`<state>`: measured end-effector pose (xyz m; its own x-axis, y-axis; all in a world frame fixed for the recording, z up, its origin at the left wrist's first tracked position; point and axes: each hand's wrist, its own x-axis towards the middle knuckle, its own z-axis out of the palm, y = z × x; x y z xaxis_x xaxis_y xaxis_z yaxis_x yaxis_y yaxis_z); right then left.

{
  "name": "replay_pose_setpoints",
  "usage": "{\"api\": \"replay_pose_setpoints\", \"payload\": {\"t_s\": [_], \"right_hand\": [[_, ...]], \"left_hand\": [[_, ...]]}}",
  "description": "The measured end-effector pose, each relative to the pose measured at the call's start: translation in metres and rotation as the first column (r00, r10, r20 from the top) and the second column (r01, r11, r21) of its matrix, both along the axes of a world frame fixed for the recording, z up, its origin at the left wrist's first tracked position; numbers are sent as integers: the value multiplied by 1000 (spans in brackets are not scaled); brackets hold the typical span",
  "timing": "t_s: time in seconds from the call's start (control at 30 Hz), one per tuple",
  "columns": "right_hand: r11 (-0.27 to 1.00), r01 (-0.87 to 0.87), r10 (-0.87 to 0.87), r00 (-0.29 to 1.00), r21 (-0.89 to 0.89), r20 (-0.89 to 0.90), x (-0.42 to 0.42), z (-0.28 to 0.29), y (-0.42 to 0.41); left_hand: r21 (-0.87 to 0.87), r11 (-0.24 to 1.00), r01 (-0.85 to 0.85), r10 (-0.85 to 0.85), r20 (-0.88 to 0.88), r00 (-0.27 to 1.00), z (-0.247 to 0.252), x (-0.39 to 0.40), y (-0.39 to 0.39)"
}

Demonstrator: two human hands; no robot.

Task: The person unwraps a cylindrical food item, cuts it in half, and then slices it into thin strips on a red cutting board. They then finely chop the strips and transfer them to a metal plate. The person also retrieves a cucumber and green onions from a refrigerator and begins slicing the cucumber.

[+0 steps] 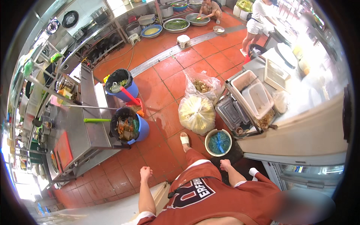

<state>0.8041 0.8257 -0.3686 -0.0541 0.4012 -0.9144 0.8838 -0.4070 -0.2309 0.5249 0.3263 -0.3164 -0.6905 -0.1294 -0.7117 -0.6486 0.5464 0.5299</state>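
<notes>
My left hand (146,172) hangs with its fingers curled over the red tile floor. No object shows in it. To its upper left stands a blue waste bin (143,130) lined with a black bag and full of scraps. My right hand (225,165), also loosely curled and showing nothing in its grip, is just below a cream round basket (207,144). That basket holds a blue-green bagged bundle (219,143). Beyond it, a tied clear plastic bag (197,114) of pale yellow contents rests on the floor.
A steel worktable (73,123) with a red cutting board (64,150) runs along the left. On the right stand a plastic tub (247,81) and a glass-door fridge (309,173). A floor drain (157,59) crosses ahead. Two people (211,11) (257,21) work farther back.
</notes>
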Motion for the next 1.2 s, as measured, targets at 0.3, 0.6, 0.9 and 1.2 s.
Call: {"api": "replay_pose_setpoints", "payload": {"t_s": [0.3,0.6,0.9,1.2], "right_hand": [[1000,25,-28,974,-17,-223,-340,-96,66],[990,-22,80,896,137,-437,-762,-40,177],[971,240,-240,966,-21,-98,-874,-39,250],[969,-46,77,990,242,-120,-1140,-184,426]], "left_hand": [[155,988,8,-46,239,970,18,-261,128],[-2,960,280,-276,142,950,-43,-578,234],[101,868,485,-496,200,845,-42,-957,448],[31,976,214,-216,131,967,-47,-1239,600]]}}
